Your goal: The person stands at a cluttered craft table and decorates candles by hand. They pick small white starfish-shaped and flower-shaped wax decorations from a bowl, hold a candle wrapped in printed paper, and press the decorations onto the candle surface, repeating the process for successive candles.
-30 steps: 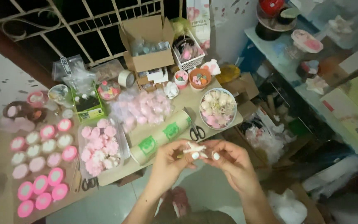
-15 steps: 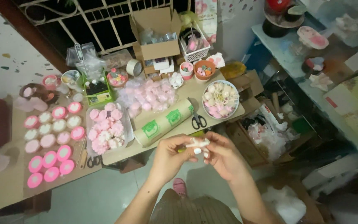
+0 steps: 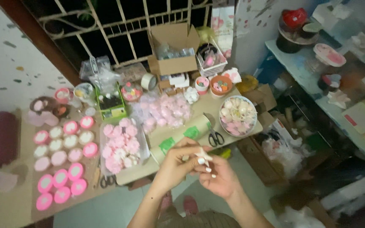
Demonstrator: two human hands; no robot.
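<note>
My left hand (image 3: 178,162) and my right hand (image 3: 217,177) meet in front of the low table (image 3: 9,202), both pinching one small white star-shaped piece (image 3: 201,155) between the fingertips. The hands hover just off the table's near edge, right below a brown paper roll with green marks (image 3: 182,137). Black-handled scissors (image 3: 215,136) lie beside the roll's right end. A tray of pink and white flower shapes (image 3: 121,145) sits to the left of my hands.
Rows of round pink and white lidded pots (image 3: 62,162) cover the table's left. A bowl of pale flowers (image 3: 238,115), a heap of pink bagged items (image 3: 165,109), an open cardboard box (image 3: 174,46) and a white basket (image 3: 211,57) stand behind. Cluttered shelves (image 3: 330,80) lie right.
The view has shifted, so the table sits further right and lower in frame. My hands have closed in tighter around the white piece and turned it upright.
</note>
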